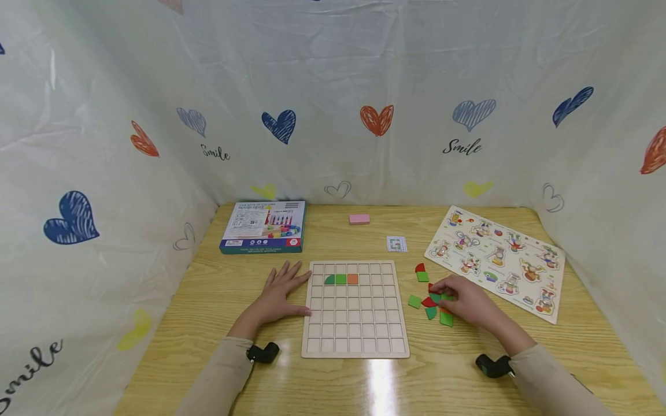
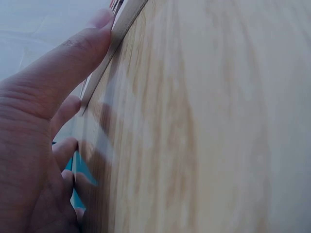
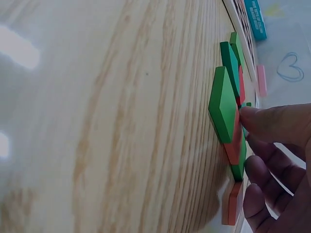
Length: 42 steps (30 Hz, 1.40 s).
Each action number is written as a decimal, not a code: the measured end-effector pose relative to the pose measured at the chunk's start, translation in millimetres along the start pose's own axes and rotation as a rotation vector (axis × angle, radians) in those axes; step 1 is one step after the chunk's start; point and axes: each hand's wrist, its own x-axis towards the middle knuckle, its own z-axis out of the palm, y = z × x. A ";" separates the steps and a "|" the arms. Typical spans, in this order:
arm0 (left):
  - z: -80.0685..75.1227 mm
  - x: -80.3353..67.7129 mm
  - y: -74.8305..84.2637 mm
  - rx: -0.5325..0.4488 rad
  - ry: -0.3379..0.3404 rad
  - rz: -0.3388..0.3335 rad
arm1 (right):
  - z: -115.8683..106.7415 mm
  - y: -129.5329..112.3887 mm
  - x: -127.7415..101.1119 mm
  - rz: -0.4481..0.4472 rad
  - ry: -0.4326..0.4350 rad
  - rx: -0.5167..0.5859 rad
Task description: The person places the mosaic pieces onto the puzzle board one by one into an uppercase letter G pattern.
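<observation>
A square wooden grid board [image 1: 354, 332] lies on the table. In its upper part a dark green quarter-circle tile [image 1: 330, 279], a light green square tile [image 1: 340, 279] and an orange square tile [image 1: 352, 279] sit side by side. My left hand [image 1: 278, 297] lies spread at the board's left edge, thumb [image 2: 92, 43] touching the rim. Right of the board, my right hand [image 1: 465, 300] bends over a loose pile of tiles and pinches a dark green quarter-circle tile [image 1: 435, 297] between thumb and fingers. Red quarter-circles [image 1: 428, 302] and a light green square [image 1: 446, 319] lie around it.
A printed puzzle board [image 1: 484, 277] with animal pictures lies beyond my right hand. At the back left is a flat toy box [image 1: 264, 228]. A pink block [image 1: 359, 219] and a small pattern card [image 1: 396, 244] lie behind the grid board. A curtain [image 1: 333, 162] closes off the back.
</observation>
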 end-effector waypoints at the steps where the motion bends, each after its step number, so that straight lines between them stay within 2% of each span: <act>1: 0.1 0.0 -0.1 0.002 0.000 0.001 | 0.6 0.1 0.3 0.006 0.002 -0.009; 14: 0.4 -1.7 1.5 0.000 -0.007 -0.007 | 7.2 -2.9 8.5 -0.003 0.003 -0.030; 24: -0.1 -1.4 2.5 0.005 -0.002 -0.004 | 6.7 -6.6 9.0 0.065 -0.004 -0.089; 42: -0.9 -0.2 2.3 0.012 -0.002 -0.004 | 6.8 -8.4 12.2 0.035 -0.024 -0.016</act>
